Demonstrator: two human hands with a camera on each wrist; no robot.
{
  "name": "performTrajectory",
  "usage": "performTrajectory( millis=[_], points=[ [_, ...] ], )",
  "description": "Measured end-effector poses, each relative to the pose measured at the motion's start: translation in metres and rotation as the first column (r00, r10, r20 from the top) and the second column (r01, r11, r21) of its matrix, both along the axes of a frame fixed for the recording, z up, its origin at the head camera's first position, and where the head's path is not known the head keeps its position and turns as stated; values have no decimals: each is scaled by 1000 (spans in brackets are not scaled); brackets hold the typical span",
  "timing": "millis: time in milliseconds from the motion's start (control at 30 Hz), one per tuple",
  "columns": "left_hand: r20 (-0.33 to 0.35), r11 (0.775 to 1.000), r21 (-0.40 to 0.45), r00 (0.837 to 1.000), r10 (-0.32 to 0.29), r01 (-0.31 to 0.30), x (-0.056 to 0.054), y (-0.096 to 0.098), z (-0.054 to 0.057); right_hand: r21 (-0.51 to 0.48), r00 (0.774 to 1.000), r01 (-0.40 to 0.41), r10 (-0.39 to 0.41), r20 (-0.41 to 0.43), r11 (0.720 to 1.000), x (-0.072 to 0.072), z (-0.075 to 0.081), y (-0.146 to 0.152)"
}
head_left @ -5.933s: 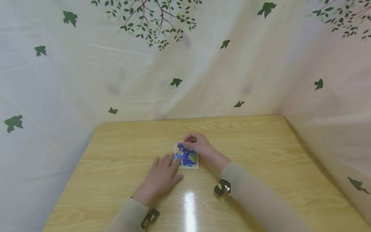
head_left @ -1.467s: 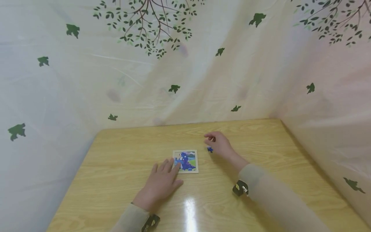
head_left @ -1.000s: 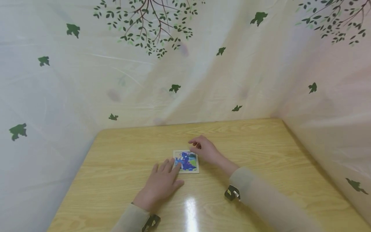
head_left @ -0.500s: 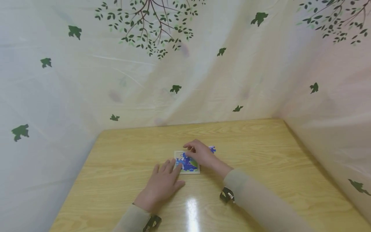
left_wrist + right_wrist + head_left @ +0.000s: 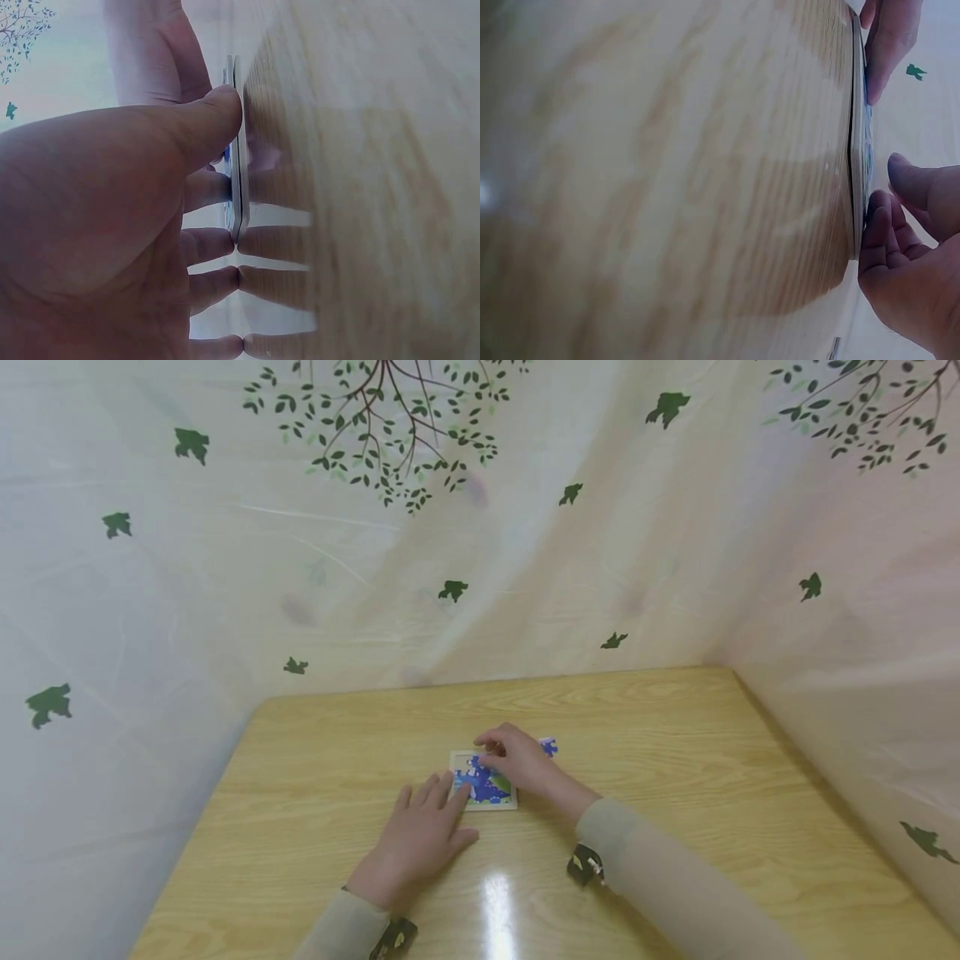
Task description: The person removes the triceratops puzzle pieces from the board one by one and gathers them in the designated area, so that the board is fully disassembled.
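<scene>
A small square jigsaw puzzle (image 5: 491, 792) with a pale frame and a blue cartoon figure lies flat on the table. My left hand (image 5: 416, 831) rests spread at its left edge, the index fingertip on the picture. In the left wrist view, the left thumb (image 5: 214, 120) lies along the puzzle's edge. Over the puzzle's upper right part is my right hand (image 5: 521, 758), its thumb at the picture. Curled right fingers (image 5: 876, 244) touch the puzzle's far end in the right wrist view, the thumb apart from them; no piece shows between. A loose blue and white puzzle piece (image 5: 549, 746) lies just behind the right hand.
The wooden table (image 5: 322, 760) meets a pale leaf-patterned curtain (image 5: 360, 568) along its back edge. Another curtain side (image 5: 847, 693) closes off the right. Each wrist carries a small black camera, such as the right one (image 5: 583, 864).
The right hand has moved left from beside the loose piece to over the puzzle, and has hardly shifted in the last half second. The left hand stays on the puzzle's left edge.
</scene>
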State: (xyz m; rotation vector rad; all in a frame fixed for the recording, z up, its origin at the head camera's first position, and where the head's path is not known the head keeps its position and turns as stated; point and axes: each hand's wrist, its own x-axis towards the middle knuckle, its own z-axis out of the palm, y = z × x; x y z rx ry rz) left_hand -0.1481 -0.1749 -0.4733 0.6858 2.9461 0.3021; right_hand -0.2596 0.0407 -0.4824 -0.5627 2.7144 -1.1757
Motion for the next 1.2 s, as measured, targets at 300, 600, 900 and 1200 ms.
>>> performTrajectory(
  millis=[300,600,900,1200],
  points=[
    [-3,1000,6,1000,2,-2,0,0,0,3,1000,-2,2,24,1000,0,1,-1],
    [8,1000,4,1000,9,-9,0,0,0,16,999,-8,8,37,1000,0,1,-1],
    [6,1000,7,1000,9,-9,0,0,1,13,999,-26,26,31,1000,-1,0,-1],
    [-3,1000,9,1000,0,0,1,0,4,37,999,-33,31,34,999,1,1,0]
  ],
)
